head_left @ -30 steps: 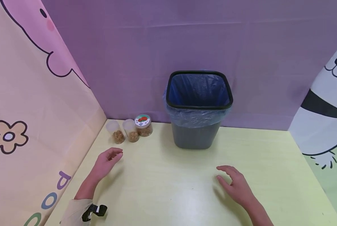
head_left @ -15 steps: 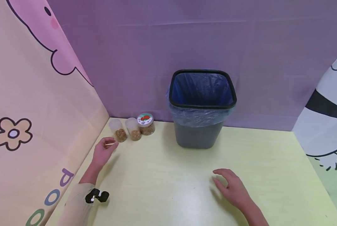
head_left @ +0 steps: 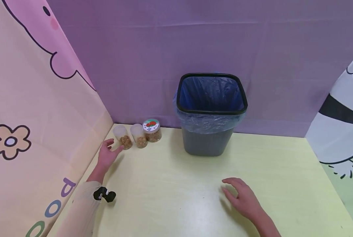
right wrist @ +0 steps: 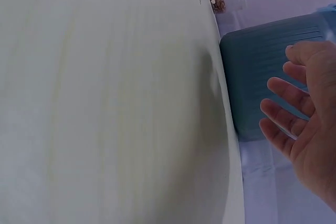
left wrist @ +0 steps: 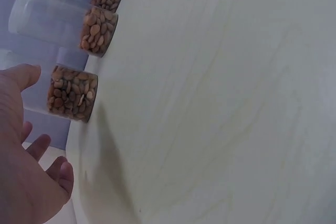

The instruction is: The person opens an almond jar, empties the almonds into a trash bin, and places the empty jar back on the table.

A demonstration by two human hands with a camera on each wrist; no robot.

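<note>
The head view looks down from above and behind both hands. Each wrist view skims the surface (head_left: 176,191) close beside its hand; the jars (left wrist: 71,94) ahead of the left hand (left wrist: 23,171) show in all three views.

grey bin (head_left: 206,143), blue liner (head_left: 209,93)

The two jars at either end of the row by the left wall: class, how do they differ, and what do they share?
The leftmost jar has a plain, see-through top; the rightmost jar wears a lid with a red picture label. The leftmost jar looks taller and slimmer, the rightmost jar shorter and wider. The left hand is close to the leftmost jar, far from the rightmost. Both stand upright, holding brown pieces.
</note>
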